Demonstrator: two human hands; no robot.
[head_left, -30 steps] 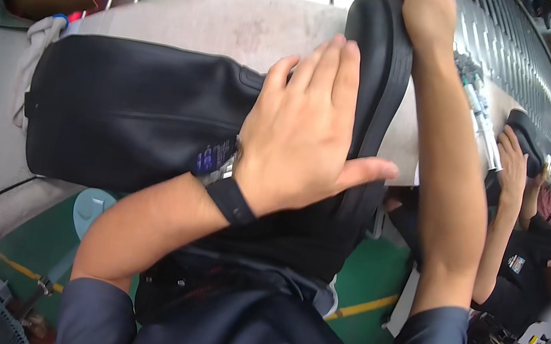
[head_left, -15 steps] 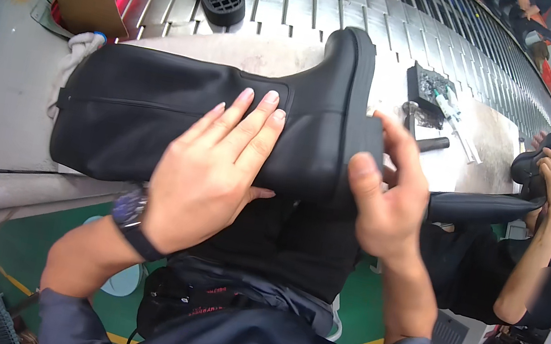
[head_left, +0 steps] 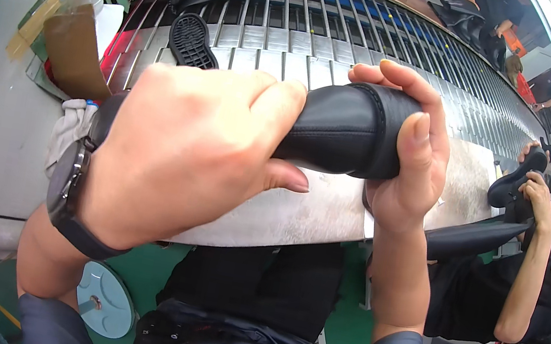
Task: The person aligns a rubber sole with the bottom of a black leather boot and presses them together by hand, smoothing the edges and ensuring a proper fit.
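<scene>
A tall black boot [head_left: 338, 128] is up off the work surface, its heel end turned to the right. My left hand [head_left: 195, 125] is closed over the boot's ankle and shaft, with the thumb extended along the near side. Much of the shaft is hidden behind this hand; a dark piece of it shows near the wristwatch [head_left: 67, 183]. My right hand [head_left: 414, 156] cups the sole and heel end, thumb on the near side and fingers over the far side. The toe is out of sight.
Beyond the pale worktop [head_left: 284, 207] runs a slatted metal conveyor [head_left: 324, 63] with a loose black sole [head_left: 194, 40] on it. A white cloth [head_left: 70, 132] and a cardboard piece [head_left: 75, 52] lie left. At right, a co-worker [head_left: 484, 282] holds another black boot [head_left: 513, 184].
The boot has been lifted and turned from lying flat on its side. My left hand has gone from resting flat on it to gripping it; my right hand now cups its heel end.
</scene>
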